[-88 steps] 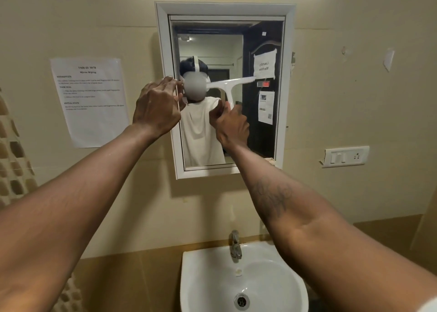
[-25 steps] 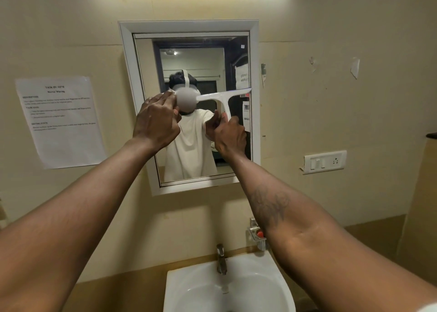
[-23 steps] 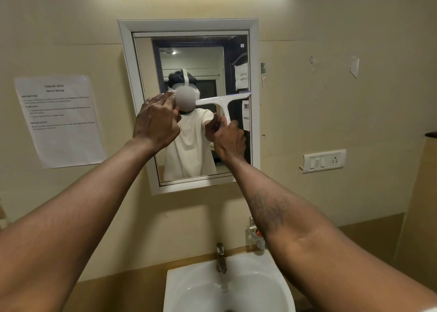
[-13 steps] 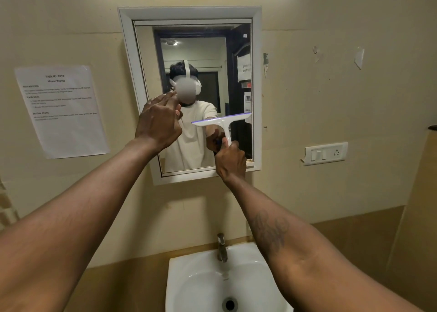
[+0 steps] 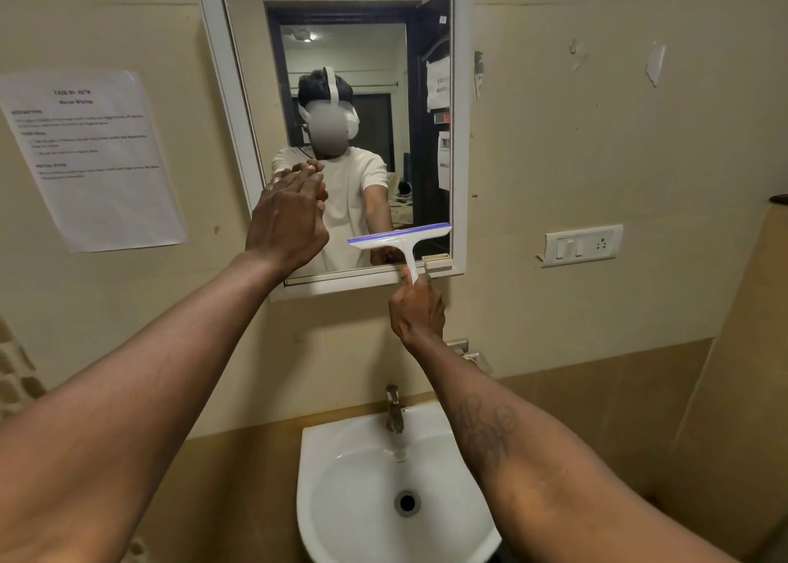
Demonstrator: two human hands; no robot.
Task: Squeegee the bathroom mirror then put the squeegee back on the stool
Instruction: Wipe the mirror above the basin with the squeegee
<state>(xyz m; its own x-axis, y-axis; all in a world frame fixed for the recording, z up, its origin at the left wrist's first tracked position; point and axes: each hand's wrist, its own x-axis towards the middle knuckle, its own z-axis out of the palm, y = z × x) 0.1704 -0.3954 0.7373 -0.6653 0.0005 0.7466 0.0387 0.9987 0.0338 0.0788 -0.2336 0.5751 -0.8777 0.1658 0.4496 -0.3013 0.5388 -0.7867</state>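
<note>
A white-framed bathroom mirror [image 5: 430, 42] hangs on the beige wall ahead. My right hand [image 5: 417, 308] grips the handle of a white squeegee [image 5: 398, 238] with a blue-edged blade. The blade lies against the glass near the mirror's bottom right corner, slightly tilted. My left hand [image 5: 288, 221] is raised in front of the lower left of the mirror with its fingers stretched toward the glass; whether the fingertips touch it I cannot tell. The stool is not in view.
A white sink [image 5: 341, 477] with a metal tap [image 5: 394, 409] sits directly below. A printed paper sheet [image 5: 91, 157] is taped to the wall at left. A switch and socket plate [image 5: 582, 244] is at right.
My right hand has drawn the squeegee down the right side of the mirror from about mid-height to near the bottom edge. My left hand stays at the left of the glass.
</note>
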